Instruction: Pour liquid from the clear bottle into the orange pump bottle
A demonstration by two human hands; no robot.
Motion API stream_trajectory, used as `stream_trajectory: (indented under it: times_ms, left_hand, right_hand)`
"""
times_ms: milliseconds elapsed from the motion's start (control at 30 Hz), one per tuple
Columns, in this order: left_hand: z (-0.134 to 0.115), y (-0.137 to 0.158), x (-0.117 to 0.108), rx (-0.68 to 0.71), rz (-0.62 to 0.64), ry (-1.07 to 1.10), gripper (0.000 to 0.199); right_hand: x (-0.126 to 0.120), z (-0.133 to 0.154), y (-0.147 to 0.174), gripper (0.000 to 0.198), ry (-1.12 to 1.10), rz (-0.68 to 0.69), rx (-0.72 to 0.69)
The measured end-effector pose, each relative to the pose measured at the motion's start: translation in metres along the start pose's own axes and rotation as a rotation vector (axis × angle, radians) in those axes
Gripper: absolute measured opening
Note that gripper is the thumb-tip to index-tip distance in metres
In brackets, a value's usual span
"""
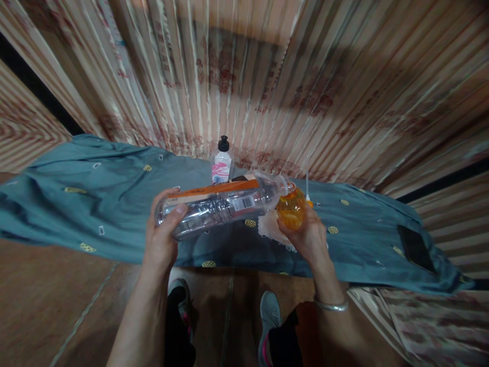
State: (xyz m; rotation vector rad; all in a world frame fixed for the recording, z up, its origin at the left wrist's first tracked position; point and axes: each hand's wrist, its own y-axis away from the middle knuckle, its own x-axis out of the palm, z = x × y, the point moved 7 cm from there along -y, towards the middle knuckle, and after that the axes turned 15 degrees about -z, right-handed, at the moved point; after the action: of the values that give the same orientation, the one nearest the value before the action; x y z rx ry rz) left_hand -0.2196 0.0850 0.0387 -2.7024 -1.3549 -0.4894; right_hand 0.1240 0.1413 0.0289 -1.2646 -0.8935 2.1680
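- Clear bottle (214,211) lies sideways above the teal cloth (122,193); the left hand (162,237) grasps its base end, probably to steer the neck.
- White bottle (221,168) stands upright behind, seemingly out of the way.
- Orange container (291,211) sits gripped in the right hand (311,237), apparently steadied at the clear bottle's mouth.

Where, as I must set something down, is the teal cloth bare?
Left of the left hand, to the end of the teal cloth; also between the right hand and the black phone. The middle is crowded: white squeeze bottle, clear plastic bottle, amber container, pale frilled cloth.
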Motion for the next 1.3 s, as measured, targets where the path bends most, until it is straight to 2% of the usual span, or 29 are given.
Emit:
stream_trajectory:
  times_ms: [400, 667, 1300]
  left_hand:
    - [0.0009, 0.0015, 0.0009, 0.009, 0.026, -0.050, 0.053]
    - [0.0037, -0.0014, -0.0011, 0.011, 0.023, -0.056, 0.054]
    - [0.0052, -0.0010, 0.0000, -0.007, 0.004, -0.032, 0.054]
  right_hand:
    - [-0.0012, 0.0044, -0.0019, 0.060, -0.012, -0.002, -0.007]
    - [0.0010, 0.0032, -0.0013, 0.068, -0.025, -0.039, -0.022]
    - [-0.0017, 0.0061, -0.0029, 0.060, -0.028, -0.020, -0.010]
